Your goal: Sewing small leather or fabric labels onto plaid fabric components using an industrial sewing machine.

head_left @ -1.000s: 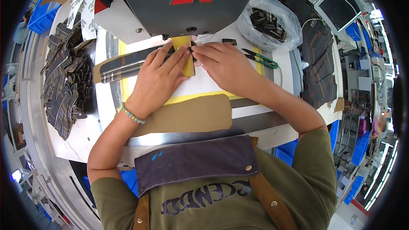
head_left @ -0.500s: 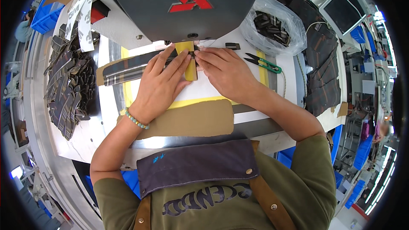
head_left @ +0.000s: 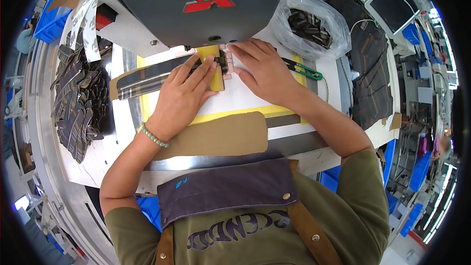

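Observation:
My left hand [head_left: 182, 87] lies flat with its fingers stretched over a plaid strip [head_left: 142, 80] and the yellow block [head_left: 216, 82]. A brown backing shows around the strip's left end. Close to the block's right side is a small dark piece [head_left: 222, 62], set against a pinkish stepped edge [head_left: 228, 67]. My right hand [head_left: 267, 76] is to the right of that edge, thumb apart from the fingers, with nothing visible in its grasp. The surface beneath its fingers is hidden. Both hands are just below the dark machine head [head_left: 196, 24].
Green-handled snips [head_left: 306, 72] lie right of my right hand. Behind them stands a clear bag [head_left: 338, 34] of dark pieces. Plaid pieces are heaped at left [head_left: 81, 103], with plaid cloth [head_left: 375, 78] at right. A brown panel [head_left: 216, 137] lies in front.
My right hand has drawn away from the yellow block to the right, uncovering the pinkish edge. It now covers where a loose dark piece lay. My left hand stays on the strip and block.

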A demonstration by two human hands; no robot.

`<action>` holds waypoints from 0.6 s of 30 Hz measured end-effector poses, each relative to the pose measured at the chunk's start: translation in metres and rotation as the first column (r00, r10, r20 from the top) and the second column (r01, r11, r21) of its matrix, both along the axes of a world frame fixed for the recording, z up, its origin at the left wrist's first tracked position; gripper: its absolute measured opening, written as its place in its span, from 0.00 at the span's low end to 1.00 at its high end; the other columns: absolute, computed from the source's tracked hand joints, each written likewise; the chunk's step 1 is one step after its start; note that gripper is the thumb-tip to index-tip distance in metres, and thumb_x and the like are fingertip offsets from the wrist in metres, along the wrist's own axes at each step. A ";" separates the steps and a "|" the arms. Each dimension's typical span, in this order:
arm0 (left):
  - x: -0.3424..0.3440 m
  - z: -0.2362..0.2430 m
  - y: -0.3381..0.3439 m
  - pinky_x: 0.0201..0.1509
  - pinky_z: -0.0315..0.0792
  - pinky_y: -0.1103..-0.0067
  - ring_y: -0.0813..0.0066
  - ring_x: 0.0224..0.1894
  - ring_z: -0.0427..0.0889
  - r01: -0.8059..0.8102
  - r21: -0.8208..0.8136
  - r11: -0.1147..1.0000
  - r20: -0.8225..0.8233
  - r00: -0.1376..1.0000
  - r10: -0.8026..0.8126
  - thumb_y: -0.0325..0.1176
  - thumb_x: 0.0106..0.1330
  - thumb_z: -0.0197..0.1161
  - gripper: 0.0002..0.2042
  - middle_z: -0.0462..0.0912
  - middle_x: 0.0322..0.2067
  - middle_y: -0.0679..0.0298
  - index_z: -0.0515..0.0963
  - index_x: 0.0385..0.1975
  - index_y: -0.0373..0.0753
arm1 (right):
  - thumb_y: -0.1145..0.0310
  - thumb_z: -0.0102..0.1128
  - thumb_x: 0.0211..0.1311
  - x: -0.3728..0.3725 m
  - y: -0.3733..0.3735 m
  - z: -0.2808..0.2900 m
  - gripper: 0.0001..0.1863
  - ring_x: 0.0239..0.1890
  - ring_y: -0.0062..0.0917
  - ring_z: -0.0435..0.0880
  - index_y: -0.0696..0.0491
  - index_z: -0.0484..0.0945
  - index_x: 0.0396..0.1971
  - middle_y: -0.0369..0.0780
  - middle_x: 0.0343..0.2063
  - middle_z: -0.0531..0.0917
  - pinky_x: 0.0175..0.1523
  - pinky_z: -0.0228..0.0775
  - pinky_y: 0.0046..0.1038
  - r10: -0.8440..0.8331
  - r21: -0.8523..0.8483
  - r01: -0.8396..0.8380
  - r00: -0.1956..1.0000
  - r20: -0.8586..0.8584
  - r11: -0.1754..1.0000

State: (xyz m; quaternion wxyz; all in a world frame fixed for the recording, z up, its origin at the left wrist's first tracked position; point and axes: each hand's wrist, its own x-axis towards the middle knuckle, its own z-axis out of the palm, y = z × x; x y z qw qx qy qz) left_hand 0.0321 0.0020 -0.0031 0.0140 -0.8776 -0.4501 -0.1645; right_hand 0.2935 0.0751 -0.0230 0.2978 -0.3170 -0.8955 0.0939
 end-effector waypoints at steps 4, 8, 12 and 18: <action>0.000 0.001 0.000 0.72 0.73 0.62 0.52 0.75 0.73 -0.007 -0.039 0.999 0.018 1.000 0.007 0.36 0.64 0.74 0.33 0.77 0.74 0.60 0.78 0.71 0.34 | 0.70 0.68 0.67 0.005 -0.002 0.012 0.22 0.67 0.38 0.78 0.60 0.83 0.59 0.42 0.62 0.84 0.70 0.72 0.43 0.117 0.038 -0.118 0.993 0.031 0.992; -0.001 -0.001 0.002 0.74 0.70 0.59 0.51 0.75 0.73 -0.008 -0.062 0.998 0.060 0.998 0.012 0.37 0.65 0.74 0.32 0.77 0.73 0.60 0.78 0.71 0.36 | 0.69 0.68 0.68 0.000 -0.009 0.004 0.25 0.70 0.37 0.77 0.57 0.82 0.64 0.40 0.65 0.83 0.71 0.71 0.41 0.191 0.020 -0.194 0.974 0.121 0.981; 0.003 0.004 0.001 0.75 0.69 0.56 0.50 0.76 0.72 -0.064 -0.043 0.997 0.150 0.986 0.070 0.39 0.65 0.75 0.31 0.79 0.71 0.60 0.80 0.68 0.37 | 0.69 0.69 0.68 -0.001 -0.010 0.005 0.25 0.70 0.35 0.78 0.57 0.82 0.64 0.40 0.64 0.83 0.71 0.72 0.41 0.158 0.102 -0.182 0.965 0.208 0.978; -0.003 -0.006 -0.002 0.72 0.73 0.60 0.52 0.75 0.74 -0.033 -0.022 0.999 0.120 0.992 0.035 0.37 0.62 0.77 0.32 0.81 0.70 0.60 0.81 0.67 0.35 | 0.69 0.70 0.67 -0.002 -0.012 0.005 0.25 0.68 0.34 0.80 0.57 0.82 0.63 0.41 0.63 0.84 0.71 0.73 0.41 0.135 0.115 -0.160 0.971 0.198 0.980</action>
